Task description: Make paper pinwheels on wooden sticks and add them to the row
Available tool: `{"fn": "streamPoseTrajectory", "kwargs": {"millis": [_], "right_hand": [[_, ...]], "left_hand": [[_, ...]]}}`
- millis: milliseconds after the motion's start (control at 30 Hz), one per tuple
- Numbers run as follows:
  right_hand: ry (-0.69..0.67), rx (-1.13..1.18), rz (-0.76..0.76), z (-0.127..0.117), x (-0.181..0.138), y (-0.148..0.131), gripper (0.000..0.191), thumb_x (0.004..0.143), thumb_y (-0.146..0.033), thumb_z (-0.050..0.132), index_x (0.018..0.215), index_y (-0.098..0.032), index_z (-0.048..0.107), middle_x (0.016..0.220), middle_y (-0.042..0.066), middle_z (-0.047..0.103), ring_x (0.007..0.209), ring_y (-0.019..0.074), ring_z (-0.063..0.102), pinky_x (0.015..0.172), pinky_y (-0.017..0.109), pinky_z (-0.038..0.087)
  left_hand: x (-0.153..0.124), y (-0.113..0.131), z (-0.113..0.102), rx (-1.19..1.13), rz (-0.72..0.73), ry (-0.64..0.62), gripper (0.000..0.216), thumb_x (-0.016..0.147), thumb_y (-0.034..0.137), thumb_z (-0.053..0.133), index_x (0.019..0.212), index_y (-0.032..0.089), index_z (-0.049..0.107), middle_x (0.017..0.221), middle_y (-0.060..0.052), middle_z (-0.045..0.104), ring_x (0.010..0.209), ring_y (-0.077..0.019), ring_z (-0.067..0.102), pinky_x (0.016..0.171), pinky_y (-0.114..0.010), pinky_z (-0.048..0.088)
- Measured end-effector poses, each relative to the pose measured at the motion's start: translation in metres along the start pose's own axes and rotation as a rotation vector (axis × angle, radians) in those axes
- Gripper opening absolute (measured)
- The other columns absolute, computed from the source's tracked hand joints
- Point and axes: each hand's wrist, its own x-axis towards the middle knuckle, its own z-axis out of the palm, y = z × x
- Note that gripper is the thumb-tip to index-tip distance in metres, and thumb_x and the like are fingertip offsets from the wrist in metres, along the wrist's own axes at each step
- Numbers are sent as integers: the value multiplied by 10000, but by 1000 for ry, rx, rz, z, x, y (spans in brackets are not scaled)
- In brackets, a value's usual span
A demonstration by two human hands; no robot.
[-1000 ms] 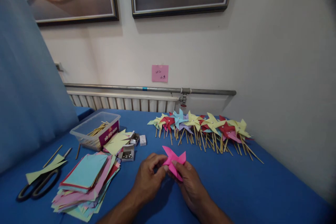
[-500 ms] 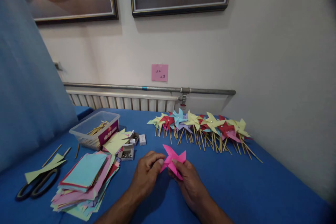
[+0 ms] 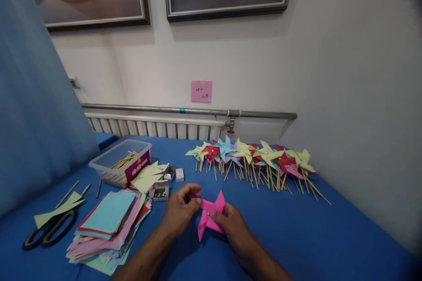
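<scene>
A bright pink paper pinwheel (image 3: 216, 205) is held between my hands above the blue table, with a small metal pin head showing at its centre. My right hand (image 3: 235, 226) grips it, the thumb lying beside the pin and the fingers behind the paper. With thumb and forefinger, my left hand (image 3: 182, 208) pinches the tip of its upper left blade. Whether a stick sits behind the pinwheel is hidden. Close to the left hand stands an open small box of metal pins (image 3: 161, 192).
Finished pinwheels (image 3: 267, 153) on sticks lie in a row at the back right. On the left are a stack of coloured paper (image 3: 108, 215), scissors (image 3: 54, 230) under a pale green paper piece, and a clear plastic tub (image 3: 120, 162) of sticks. A small white box (image 3: 180, 175) stands near the pins.
The pink pinwheel has turned in my hands and sits slightly lower, its pin head now visible. My left hand has shifted a little up and left, onto another blade.
</scene>
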Motion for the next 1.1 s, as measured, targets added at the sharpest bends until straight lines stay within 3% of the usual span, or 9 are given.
{"fn": "streamPoseTrajectory", "kwargs": {"millis": [133,367,567,900,1100], "right_hand": [[-30,-58,-4,-1,-1,-1,285,690,-345,811,854,-126,733,706,22,690,623,150,561,610,260,439],[-63,-97,-6,-6,4,5,287,694,-370,798,825,-130,711,669,8,666,596,140,541,578,244,410],[-57,-171,-7,-12,7,11,327,707,-400,777,877,-134,691,738,18,680,637,148,563,604,247,429],[-46,-160,-4,-5,2,-2,298,694,-369,779,851,-150,650,753,13,668,660,156,562,622,256,413],[-30,-171,-26,-4,1,-2,225,702,-301,748,833,-147,650,695,-22,625,606,119,508,592,236,362]], "left_hand": [[-2,2,3,19,-31,-65,188,674,203,636,832,156,728,751,-26,680,666,-140,557,632,-256,439],[-4,6,2,90,-34,-133,138,674,182,583,739,162,704,641,17,603,591,-109,466,569,-230,356],[-3,4,2,24,-97,-201,162,668,201,622,799,145,699,639,23,585,560,-89,430,552,-223,317],[-1,5,4,-144,-192,-171,131,582,251,689,653,145,659,540,12,575,515,-96,448,553,-231,328],[-3,13,1,-185,-204,-216,145,608,226,684,726,142,686,628,-3,620,582,-108,511,608,-236,380]]}}
